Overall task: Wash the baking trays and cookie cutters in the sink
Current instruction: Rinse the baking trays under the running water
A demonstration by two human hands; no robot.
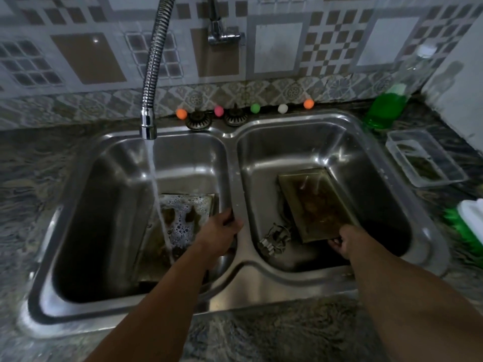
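Water from the faucet (148, 126) runs onto the soapy tray (183, 218) in the left basin, where the left hand (219, 233) is closed on that tray's right edge. The right hand (345, 241) pinches the near rim of the greasy tray (316, 202) in the right basin, beside the cookie cutters (274, 237). Wet, soapy edges could slip, I'd say, and a dropped tray would clatter onto the cutters.

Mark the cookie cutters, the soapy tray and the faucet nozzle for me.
cookie cutters (275, 237), head view, on the metal cluster in the right basin
soapy tray (183, 215), head view, on its foamy bottom
faucet nozzle (148, 129), head view, on the chrome tip
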